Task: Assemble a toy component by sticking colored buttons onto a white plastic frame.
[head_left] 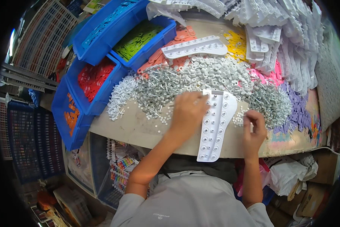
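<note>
A white plastic panel (pixel 217 128), with a wavy right side and rows of round sockets, lies at the table's front edge in front of me. Small metal-looking pieces stand along its middle channel. At its upper left edge is my left hand (pixel 188 113), fingers bent together and fingertips over the sockets; anything between them is hidden. To the right of the panel, my right hand (pixel 255 130) is raised with thumb and curled fingers drawn together, beside small white discs (pixel 238 118). Whatever it holds is too small to make out.
Heaps of metal pins (pixel 154 89), white rings (pixel 215 73) and more pins (pixel 270 104) cover the table. Blue bins (pixel 87 108) with coloured pieces stand left. Another white panel (pixel 194 48) lies behind; stacked white panels (pixel 268 22) rise at far right. Purple pieces (pixel 296 109) lie right.
</note>
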The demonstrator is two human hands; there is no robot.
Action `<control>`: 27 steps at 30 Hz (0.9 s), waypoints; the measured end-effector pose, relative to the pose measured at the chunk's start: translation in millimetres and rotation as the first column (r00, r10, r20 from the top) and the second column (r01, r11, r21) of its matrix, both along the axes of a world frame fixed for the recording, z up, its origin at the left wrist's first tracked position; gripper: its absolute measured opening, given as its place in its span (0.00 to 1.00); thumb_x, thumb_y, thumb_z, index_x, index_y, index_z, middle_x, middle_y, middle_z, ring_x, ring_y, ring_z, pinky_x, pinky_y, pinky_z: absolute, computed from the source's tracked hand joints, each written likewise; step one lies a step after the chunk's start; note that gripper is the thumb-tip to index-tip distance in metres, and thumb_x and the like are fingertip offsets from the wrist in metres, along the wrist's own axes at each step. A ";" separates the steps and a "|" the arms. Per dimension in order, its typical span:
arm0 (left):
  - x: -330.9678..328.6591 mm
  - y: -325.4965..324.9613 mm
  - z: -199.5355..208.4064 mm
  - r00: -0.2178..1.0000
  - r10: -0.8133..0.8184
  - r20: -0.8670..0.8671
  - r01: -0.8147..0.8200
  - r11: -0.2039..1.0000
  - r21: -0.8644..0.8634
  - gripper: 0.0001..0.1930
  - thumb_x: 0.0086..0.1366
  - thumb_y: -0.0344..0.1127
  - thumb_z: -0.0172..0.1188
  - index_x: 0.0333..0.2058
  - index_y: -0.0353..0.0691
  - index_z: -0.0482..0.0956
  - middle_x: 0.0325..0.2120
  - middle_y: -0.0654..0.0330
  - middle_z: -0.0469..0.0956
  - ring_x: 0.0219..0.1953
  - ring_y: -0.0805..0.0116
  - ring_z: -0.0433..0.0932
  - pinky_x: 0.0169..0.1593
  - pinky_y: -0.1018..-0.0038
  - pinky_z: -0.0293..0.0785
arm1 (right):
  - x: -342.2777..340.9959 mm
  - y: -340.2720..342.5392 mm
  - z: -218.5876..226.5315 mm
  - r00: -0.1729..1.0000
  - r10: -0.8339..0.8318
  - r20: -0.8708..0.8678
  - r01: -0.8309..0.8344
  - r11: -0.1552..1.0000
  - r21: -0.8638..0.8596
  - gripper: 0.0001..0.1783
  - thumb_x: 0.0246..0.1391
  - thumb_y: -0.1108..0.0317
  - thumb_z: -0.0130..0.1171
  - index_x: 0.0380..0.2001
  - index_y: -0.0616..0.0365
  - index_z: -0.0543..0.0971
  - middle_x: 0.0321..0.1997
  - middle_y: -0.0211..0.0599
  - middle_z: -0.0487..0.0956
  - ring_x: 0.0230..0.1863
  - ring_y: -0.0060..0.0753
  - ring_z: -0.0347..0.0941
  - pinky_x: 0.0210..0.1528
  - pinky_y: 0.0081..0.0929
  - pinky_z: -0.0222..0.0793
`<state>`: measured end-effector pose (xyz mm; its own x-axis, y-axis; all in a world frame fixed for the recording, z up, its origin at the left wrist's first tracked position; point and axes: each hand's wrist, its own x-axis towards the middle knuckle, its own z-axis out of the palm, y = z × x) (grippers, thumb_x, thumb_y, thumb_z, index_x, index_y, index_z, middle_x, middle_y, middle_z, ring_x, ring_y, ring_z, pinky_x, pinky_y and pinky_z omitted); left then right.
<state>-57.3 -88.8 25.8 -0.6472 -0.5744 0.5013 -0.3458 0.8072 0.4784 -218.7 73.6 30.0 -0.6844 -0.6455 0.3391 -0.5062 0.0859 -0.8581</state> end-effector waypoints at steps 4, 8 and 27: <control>48.3 -22.1 0.2 0.976 0.146 0.160 -0.145 0.989 -0.015 0.07 0.58 0.32 0.68 0.35 0.42 0.82 0.37 0.60 0.77 0.43 0.58 0.74 0.48 0.62 0.64 | 19.8 -19.1 5.1 0.994 0.110 0.028 -0.110 0.994 0.003 0.06 0.53 0.81 0.62 0.35 0.65 0.79 0.37 0.36 0.79 0.41 0.27 0.75 0.47 0.24 0.69; 59.9 -23.1 -9.9 0.953 0.168 0.251 -0.169 0.986 -0.018 0.07 0.56 0.30 0.68 0.34 0.41 0.82 0.35 0.61 0.76 0.43 0.60 0.73 0.47 0.62 0.64 | 26.8 -38.4 4.3 0.983 0.153 -0.099 -0.148 0.987 0.059 0.07 0.51 0.81 0.63 0.34 0.63 0.79 0.36 0.37 0.79 0.39 0.34 0.76 0.45 0.27 0.70; 59.3 -22.5 -7.3 0.972 0.187 0.143 -0.183 0.982 -0.036 0.05 0.59 0.28 0.66 0.35 0.39 0.81 0.33 0.59 0.76 0.39 0.57 0.73 0.46 0.63 0.65 | -17.7 -35.9 6.3 0.856 0.091 -0.510 0.030 0.974 0.225 0.09 0.47 0.75 0.67 0.34 0.57 0.81 0.38 0.35 0.78 0.44 0.43 0.71 0.49 0.39 0.64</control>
